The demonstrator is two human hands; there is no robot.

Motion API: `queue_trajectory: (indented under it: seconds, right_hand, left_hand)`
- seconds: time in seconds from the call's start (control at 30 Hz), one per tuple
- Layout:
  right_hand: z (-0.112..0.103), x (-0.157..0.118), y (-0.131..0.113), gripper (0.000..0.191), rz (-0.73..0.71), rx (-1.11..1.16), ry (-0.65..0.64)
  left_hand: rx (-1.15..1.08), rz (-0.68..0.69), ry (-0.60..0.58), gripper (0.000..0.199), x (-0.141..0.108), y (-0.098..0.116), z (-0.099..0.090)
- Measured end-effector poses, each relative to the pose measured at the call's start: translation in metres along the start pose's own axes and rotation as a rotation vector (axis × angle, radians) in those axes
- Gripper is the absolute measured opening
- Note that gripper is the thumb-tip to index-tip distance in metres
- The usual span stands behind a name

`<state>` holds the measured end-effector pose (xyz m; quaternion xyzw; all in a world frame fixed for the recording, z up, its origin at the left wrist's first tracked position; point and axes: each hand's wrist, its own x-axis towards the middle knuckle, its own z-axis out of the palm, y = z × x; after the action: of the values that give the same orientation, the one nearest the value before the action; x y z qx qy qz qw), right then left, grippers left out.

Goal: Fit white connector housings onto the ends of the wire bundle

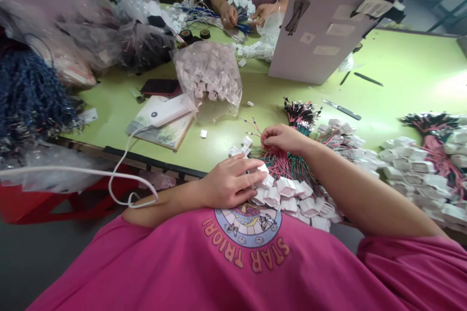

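My left hand point(233, 180) lies over the near edge of a heap of white plastic connectors point(288, 187), its fingers stretched out and resting on them. Beyond it, my right hand point(279, 138) has its fingers curled together round a few thin red wires point(257, 129), whose dark tips stick out to the left. Below that hand spreads a bundle of red and green wires point(280, 163) that runs into the white connectors. Black terminal ends point(301, 112) of a bundle show just past my right wrist. A few small white connectors point(245, 145) lie left of the wires.
A clear bag of white connectors point(209, 75) stands mid-table. Left of it are a white power bank point(170, 111) with a cable, a notebook point(175, 131) and a phone point(160, 87). A cutter knife point(342, 109) lies right. Behind a partition point(321, 24), another person's hands point(229, 14) handle wires.
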<state>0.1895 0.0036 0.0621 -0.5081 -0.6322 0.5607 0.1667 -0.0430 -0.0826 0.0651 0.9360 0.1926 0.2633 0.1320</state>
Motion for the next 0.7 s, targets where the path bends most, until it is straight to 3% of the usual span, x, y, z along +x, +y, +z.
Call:
queue_trajectory:
  seconds: [0.17,0.4,0.53,0.63,0.7]
  right_hand:
    - [-0.003,0.0,0.001,0.005,-0.012,0.191,0.057]
    - [-0.048,-0.015,0.017,0.006,-0.11,0.602,0.603]
    - [-0.055,-0.023,0.022,0.013,-0.071,0.608,0.516]
    - [-0.042,-0.027,0.013,0.01,-0.1,0.522,0.415]
    - [-0.03,-0.03,0.005,0.008,-0.146,0.409,0.372]
  left_hand:
    - [-0.022,-0.001,0.015,0.047,0.002,-0.004,0.001]
    - [-0.068,0.004,0.013,0.048,-0.001,-0.011,-0.002]
    - [-0.167,-0.077,0.047,0.051,0.0,-0.025,-0.004]
    - [-0.274,-0.352,0.134,0.042,0.012,-0.055,-0.004]
    - [-0.331,-0.547,0.094,0.047,0.031,-0.081,0.001]
